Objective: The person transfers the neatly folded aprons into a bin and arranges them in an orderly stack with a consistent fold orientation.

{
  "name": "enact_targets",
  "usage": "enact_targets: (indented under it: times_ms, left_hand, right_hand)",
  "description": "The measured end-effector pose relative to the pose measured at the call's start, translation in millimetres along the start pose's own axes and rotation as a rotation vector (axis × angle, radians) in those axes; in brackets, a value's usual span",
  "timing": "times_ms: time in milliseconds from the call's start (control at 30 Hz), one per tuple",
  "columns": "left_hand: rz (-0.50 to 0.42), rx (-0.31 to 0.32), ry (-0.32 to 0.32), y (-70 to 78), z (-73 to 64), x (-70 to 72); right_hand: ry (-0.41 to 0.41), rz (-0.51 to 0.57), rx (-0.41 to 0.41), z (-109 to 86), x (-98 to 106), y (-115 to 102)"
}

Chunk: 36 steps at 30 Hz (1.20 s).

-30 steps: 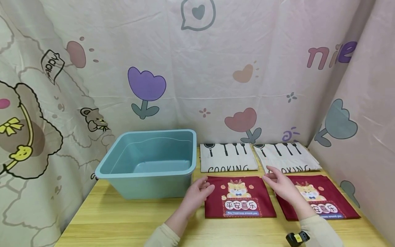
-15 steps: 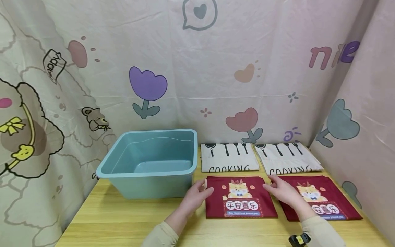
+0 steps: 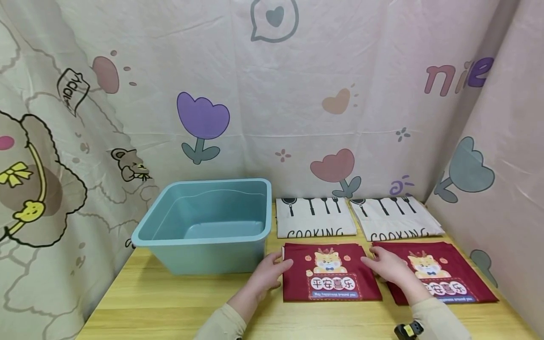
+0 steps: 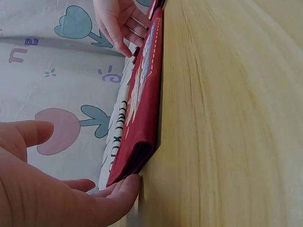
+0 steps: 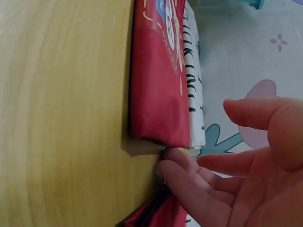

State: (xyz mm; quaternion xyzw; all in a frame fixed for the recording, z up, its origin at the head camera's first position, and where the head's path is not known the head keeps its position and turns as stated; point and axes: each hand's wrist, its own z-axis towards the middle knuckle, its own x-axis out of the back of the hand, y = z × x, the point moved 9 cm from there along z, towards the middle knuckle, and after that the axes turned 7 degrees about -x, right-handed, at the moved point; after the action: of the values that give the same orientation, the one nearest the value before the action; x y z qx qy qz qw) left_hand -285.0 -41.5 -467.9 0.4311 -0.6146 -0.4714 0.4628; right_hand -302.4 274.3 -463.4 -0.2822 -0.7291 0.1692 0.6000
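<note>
A folded red cloth [image 3: 331, 264] with a cartoon animal print lies flat on the table. At its left edge is my left hand [image 3: 267, 274], thumb raised apart from the fingers. In the left wrist view the fingertips [image 4: 128, 184] meet the lower corner of the folded layers. My right hand [image 3: 388, 267] is at the opposite edge, between this cloth and a second folded red cloth [image 3: 463, 274] that it partly covers. The right wrist view shows the fingers [image 5: 184, 177] low at the cloth's end, with the thumb standing away from them.
Behind the red cloths lie two folded white cloths printed "COOKING", one on the left [image 3: 316, 219] and one on the right [image 3: 395, 219]. A blue-green plastic tub [image 3: 208, 257] stands to the left on the wooden table [image 3: 178, 302]. A printed curtain [image 3: 272, 94] hangs behind.
Both hands have come down slightly at the edges of the left red cloth, the right hand's fingers sinking into the gap between the red cloths. The cloths lie where they were.
</note>
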Motion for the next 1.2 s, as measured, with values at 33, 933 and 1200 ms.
enact_targets:
  times_ms: [33, 933, 1200]
  left_hand:
    - [-0.011, 0.004, 0.002, -0.8, 0.4, 0.0]
    - [-0.214, -0.045, 0.1, -14.7, 2.8, -1.5]
    - [-0.263, -0.055, 0.046, -17.9, 5.3, -7.3]
  right_hand:
    - [-0.008, 0.019, -0.007, 0.2, -1.0, 0.8]
    - [-0.001, 0.192, -0.009, -0.3, -7.6, 6.8]
    - [-0.02, 0.291, -0.038, -0.9, -9.9, 10.6]
